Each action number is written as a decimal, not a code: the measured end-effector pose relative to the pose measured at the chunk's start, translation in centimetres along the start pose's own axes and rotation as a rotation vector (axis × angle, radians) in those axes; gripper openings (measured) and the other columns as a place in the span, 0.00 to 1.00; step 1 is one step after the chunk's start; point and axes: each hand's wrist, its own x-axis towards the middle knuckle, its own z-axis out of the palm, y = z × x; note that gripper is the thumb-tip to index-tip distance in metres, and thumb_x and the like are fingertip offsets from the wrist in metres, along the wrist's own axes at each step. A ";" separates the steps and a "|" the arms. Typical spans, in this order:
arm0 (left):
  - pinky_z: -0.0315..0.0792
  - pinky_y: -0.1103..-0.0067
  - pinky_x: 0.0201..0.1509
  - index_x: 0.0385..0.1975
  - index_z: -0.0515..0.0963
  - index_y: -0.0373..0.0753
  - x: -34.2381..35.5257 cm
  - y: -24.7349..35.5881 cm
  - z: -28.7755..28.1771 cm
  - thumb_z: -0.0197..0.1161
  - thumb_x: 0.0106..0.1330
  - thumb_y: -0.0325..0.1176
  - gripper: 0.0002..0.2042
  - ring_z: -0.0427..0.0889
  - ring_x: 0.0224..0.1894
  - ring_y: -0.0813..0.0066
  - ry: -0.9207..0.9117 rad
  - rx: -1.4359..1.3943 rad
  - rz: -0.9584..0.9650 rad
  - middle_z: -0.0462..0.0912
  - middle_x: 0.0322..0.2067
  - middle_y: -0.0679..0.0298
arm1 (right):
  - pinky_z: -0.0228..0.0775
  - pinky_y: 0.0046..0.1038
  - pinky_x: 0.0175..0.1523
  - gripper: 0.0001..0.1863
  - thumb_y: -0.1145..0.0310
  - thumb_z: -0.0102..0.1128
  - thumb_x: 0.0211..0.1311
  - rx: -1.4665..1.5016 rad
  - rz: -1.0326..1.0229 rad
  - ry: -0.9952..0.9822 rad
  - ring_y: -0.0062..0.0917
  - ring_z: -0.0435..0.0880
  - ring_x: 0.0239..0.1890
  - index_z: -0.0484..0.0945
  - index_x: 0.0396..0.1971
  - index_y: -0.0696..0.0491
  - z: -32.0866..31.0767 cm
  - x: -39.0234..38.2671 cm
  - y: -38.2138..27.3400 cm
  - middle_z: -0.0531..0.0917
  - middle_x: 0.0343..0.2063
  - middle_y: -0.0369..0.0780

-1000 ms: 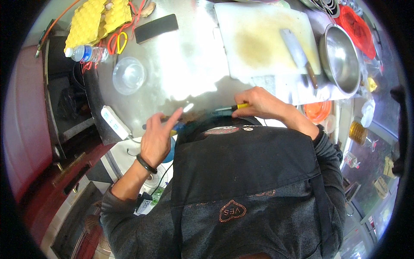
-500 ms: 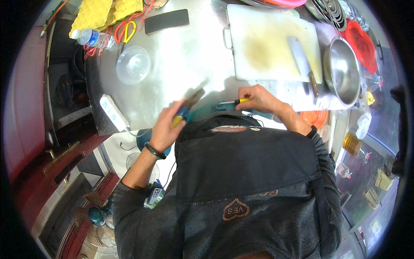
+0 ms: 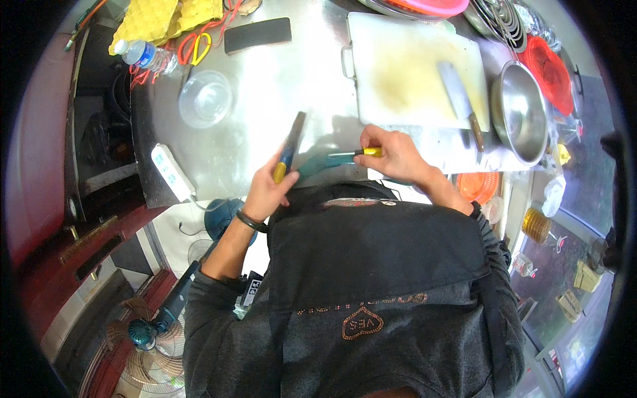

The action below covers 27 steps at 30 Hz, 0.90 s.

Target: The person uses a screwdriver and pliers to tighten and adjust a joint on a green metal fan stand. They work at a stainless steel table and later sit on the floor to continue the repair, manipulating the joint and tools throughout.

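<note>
My left hand (image 3: 267, 189) is closed around a pair of pliers (image 3: 292, 142) with blue and yellow grips, the dark jaws pointing up and away from me. My right hand (image 3: 397, 156) pinches a screwdriver (image 3: 368, 152) by its yellow-and-black handle, its thin shaft pointing left. Between the two hands, at the near edge of the metal table, lies a teal piece (image 3: 320, 166) whose kind I cannot make out. The screwdriver's tip is over or against its top; contact cannot be told. The left fingers are beside the piece's left end.
On the metal table (image 3: 252, 99) are a clear bowl (image 3: 206, 99), power strip (image 3: 171, 174), phone (image 3: 257, 36), scissors (image 3: 194, 48) and water bottle (image 3: 147, 57). Rightward are a white cutting board (image 3: 411, 73), cleaver (image 3: 458, 93) and steel bowl (image 3: 519, 113). A fan (image 3: 142, 335) stands lower left.
My left hand has turned the pliers more upright and moved slightly right and nearer to me. My right hand has shifted a little, with the screwdriver still in it.
</note>
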 end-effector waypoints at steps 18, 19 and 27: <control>0.72 0.85 0.48 0.58 0.75 0.36 -4.4 21.1 -3.9 0.73 0.57 0.23 0.27 0.76 0.41 0.86 -0.114 -0.046 0.543 0.79 0.39 0.73 | 0.70 0.26 0.35 0.15 0.61 0.74 0.59 -0.046 -0.489 0.269 0.23 0.79 0.27 0.85 0.41 0.54 -15.5 -0.9 -13.0 0.83 0.25 0.38; 0.71 0.84 0.50 0.58 0.76 0.36 -5.2 21.7 -4.0 0.73 0.56 0.22 0.27 0.76 0.42 0.85 -0.148 -0.012 0.548 0.79 0.40 0.73 | 0.70 0.26 0.36 0.15 0.61 0.74 0.60 -0.041 -0.500 0.248 0.23 0.79 0.27 0.85 0.41 0.54 -15.9 -1.6 -13.5 0.84 0.25 0.38; 0.58 0.89 0.17 0.65 0.70 0.39 -9.2 25.1 -2.8 0.68 0.54 0.18 0.34 0.68 0.18 0.90 -0.321 -0.038 0.557 0.82 0.36 0.67 | 0.75 0.31 0.38 0.18 0.58 0.73 0.59 -0.317 -0.570 0.385 0.36 0.86 0.31 0.85 0.44 0.53 -15.9 -5.5 -16.2 0.86 0.30 0.43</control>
